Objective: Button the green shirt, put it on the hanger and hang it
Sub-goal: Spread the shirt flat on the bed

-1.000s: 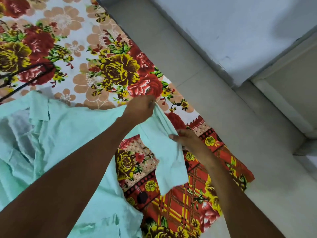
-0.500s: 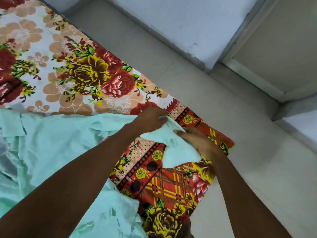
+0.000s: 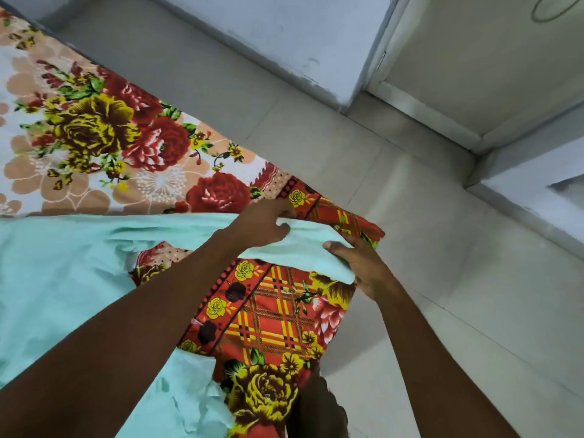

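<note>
Left hand (image 3: 264, 226) and right hand (image 3: 363, 268) both hold the same free end of the green shirt (image 3: 63, 279), which appears to be a sleeve.

Head view:
1. Left hand: fingers are curled over the upper edge of the sleeve end, pinching the cloth. The hand sits at about 12 o'clock from frame centre.
2. Right hand: the thumb lies on top of the cloth and the fingers pass underneath, pinching the outer corner. This hand sits at about 2 o'clock from centre, just beside the left hand, with a short span of cloth between them.
3. Green shirt: the body lies spread on the bed, over the floral bedsheet (image 3: 94, 137), and fills the 8 to 10 o'clock region. The sleeve runs from the body toward 3 o'clock and ends at the corner of the bed, near the floor (image 3: 442, 248).
4. Governing relation: the long axis of the sleeve is roughly horizontal in frame, and the bulk of the shirt lies to the 9 o'clock side of both hands. The left hand is the nearer one to the shirt body.
5. Judgement: the sleeve is being laid flat. No buttons or hanger can be made out, so buttoning appears not yet begun; the placket should lie toward 9 o'clock of the hands.
</note>
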